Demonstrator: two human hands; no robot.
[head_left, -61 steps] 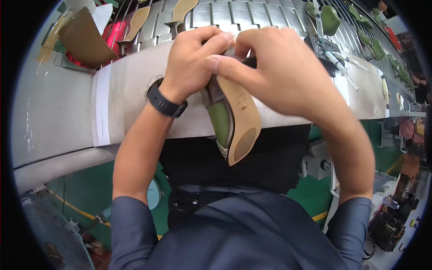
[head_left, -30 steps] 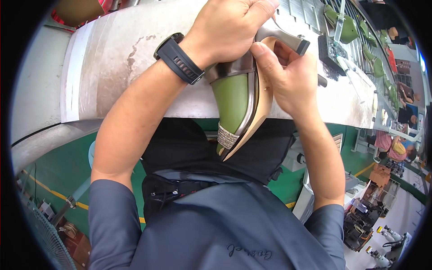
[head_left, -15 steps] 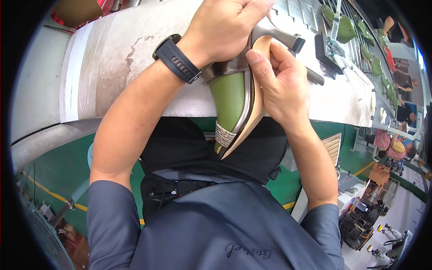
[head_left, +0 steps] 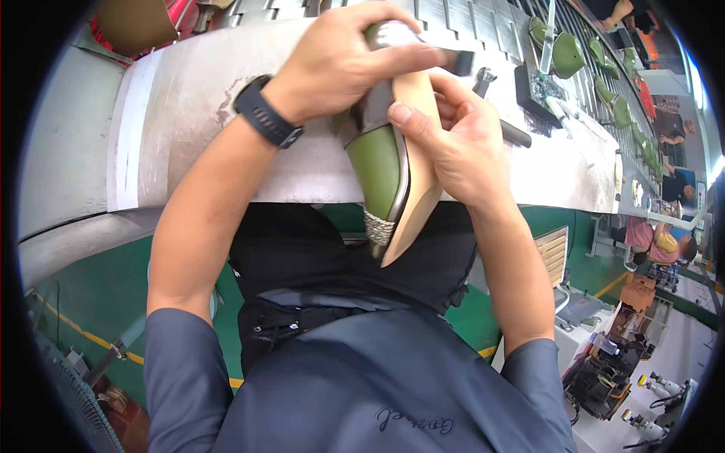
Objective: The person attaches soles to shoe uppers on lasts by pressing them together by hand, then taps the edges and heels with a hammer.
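Observation:
A high-heeled shoe [head_left: 355, 124] in dark metallic brown is held toe toward me over the bench's near edge. Inside it sits a green shoe last [head_left: 377, 162], and a glittery band [head_left: 377, 228] crosses near the toe. The tan shoe sole [head_left: 420, 198] lies along the shoe's right side. My left hand [head_left: 343, 60] is closed round the heel end, its thumb lying across toward the dark-tipped heel [head_left: 462, 63]. With the thumb on the sole's face and fingers behind its edge, my right hand [head_left: 464, 143] grips the sole; those fingertips are partly hidden.
The pale bench [head_left: 302, 177] spans the front. A dark tool handle [head_left: 516, 134] lies beyond my right hand. Farther right are a black block [head_left: 540, 94] and green shoe lasts [head_left: 568, 54] on the slatted conveyor [head_left: 495, 26]. Other people stand at the far right.
My left hand has shifted left and turned, its thumb now across the heel end. The shoe has rotated, showing more of the sole's face. My right hand has moved slightly left.

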